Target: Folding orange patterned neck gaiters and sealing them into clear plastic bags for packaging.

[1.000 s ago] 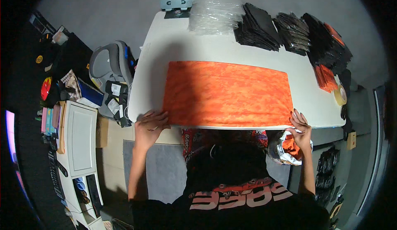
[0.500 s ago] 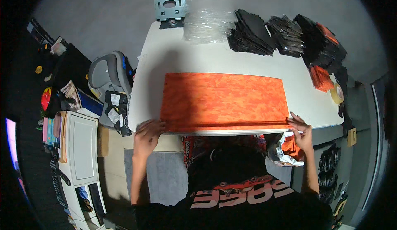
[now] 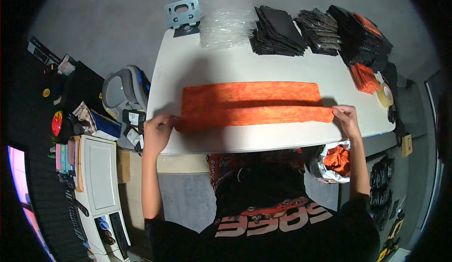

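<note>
- Head view: the left hand (image 3: 158, 130) is at the left end of the orange cloth (image 3: 249, 90), its fingertips pinching the near corner; the back of the hand faces up, and the exact finger placement is too small to tell.
- Its forearm rises almost straight from the lower edge, the wrist just over the near left part of the white table (image 3: 278, 138).
- The right hand (image 3: 347, 116) grips the opposite near corner between thumb and fingers, the hand pointing inward and away from the body.
- That forearm leans slightly left toward its hand (so both arms frame the torso, well apart).
- The cloth stretches between the hands as a long band across the table, its near strip raised and bent over toward the far part, with a dark shadow along the fold.
- Beyond it, clear plastic sleeves (image 3: 227, 29) and a black stack (image 3: 280, 30) sit near the table's far edge.
</note>
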### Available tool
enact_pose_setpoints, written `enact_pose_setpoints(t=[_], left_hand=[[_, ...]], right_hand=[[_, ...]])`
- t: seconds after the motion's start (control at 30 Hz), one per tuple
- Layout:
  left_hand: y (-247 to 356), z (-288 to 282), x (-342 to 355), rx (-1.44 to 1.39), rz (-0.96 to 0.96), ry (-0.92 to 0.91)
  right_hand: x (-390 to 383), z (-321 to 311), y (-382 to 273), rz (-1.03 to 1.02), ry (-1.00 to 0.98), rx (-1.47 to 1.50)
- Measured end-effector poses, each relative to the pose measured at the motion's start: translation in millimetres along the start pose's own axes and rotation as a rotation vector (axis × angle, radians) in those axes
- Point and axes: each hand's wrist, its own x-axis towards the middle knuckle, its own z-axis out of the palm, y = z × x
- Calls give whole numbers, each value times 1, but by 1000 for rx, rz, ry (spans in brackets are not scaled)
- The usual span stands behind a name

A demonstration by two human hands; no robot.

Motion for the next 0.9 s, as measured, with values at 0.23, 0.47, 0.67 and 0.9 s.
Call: enact_pose_setpoints(t=[0.23, 0.47, 0.67, 0.9], left_hand=[[-35, 37, 44, -180, -166, 40], [-11, 56, 74, 83, -210, 102], [-7, 64, 84, 96, -264, 80], [-13, 67, 83, 290, -170, 125]], right_hand=[[42, 54, -22, 223, 172, 38], [76, 66, 2, -21, 241, -336], [88, 69, 15, -138, 349, -699], [80, 88, 2, -214, 407, -988]])
